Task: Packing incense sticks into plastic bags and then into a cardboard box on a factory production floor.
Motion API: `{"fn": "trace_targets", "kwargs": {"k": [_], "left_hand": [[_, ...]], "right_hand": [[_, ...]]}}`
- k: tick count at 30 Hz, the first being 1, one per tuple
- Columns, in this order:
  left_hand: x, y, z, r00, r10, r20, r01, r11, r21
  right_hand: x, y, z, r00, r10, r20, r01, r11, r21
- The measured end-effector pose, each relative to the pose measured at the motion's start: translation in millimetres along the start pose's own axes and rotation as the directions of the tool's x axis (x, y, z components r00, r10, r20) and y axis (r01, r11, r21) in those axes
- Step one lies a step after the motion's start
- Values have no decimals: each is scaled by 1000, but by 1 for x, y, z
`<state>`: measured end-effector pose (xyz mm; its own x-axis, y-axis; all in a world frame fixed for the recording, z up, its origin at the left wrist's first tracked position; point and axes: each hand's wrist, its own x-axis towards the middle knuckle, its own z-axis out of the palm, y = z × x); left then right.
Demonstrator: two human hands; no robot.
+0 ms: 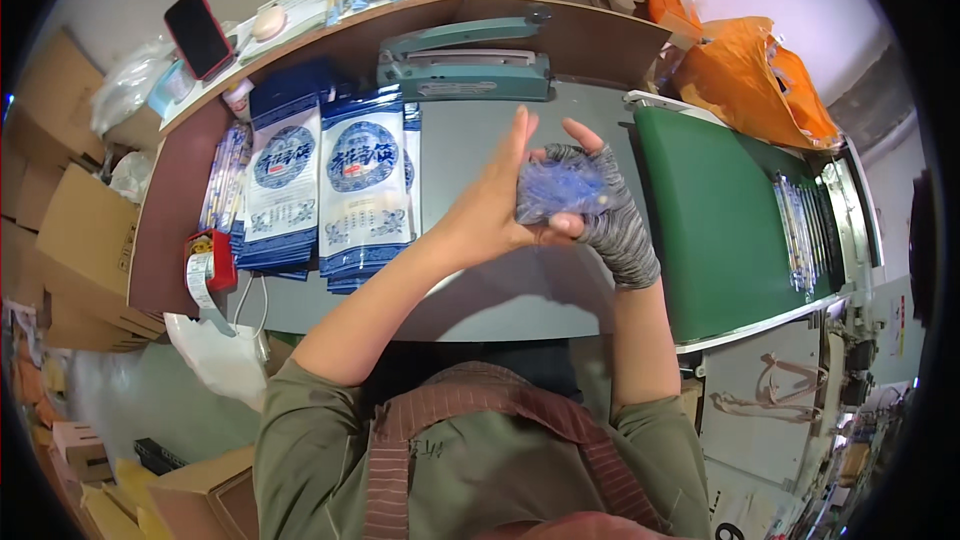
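Between my two hands, above the grey tabletop (470,290), is a bundle of plastic-wrapped sticks (562,187), seen end-on as crinkled clear and blue film. My right hand (622,220), in a grey striped fingerless glove, curls round the bundle's right side with its thumb across the near side. My left hand (490,195) is bare. Its palm presses on the bundle's left side, the fingers pointing up and the thumb running along beneath. The sticks' length is hidden behind the film ends and my hands.
Two stacks of blue-and-white printed bags (362,180) lie at left, beside wrapped sticks (226,175) and a red tape holder (210,258). A teal long-arm stapler (465,60) stands at the back. Right is a green conveyor belt (705,225) carrying several wrapped sticks (798,235).
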<state>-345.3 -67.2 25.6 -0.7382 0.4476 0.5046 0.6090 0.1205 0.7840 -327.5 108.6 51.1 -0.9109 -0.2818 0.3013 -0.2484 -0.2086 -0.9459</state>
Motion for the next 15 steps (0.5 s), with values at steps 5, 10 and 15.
{"fn": "trace_targets", "kwargs": {"k": [5, 10, 15], "left_hand": [[-17, -14, -2, 919, -277, 279, 210, 945, 249], [-91, 19, 5, 816, -301, 494, 564, 603, -564], [-149, 33, 10, 681, -493, 542, 705, 241, -667]], "right_hand": [[-4, 26, 23, 998, -58, 23, 61, 831, -553], [-18, -8, 87, 968, -145, -207, 156, 987, 40], [-28, 45, 73, 875, 397, 276, -424, 905, 41]]}}
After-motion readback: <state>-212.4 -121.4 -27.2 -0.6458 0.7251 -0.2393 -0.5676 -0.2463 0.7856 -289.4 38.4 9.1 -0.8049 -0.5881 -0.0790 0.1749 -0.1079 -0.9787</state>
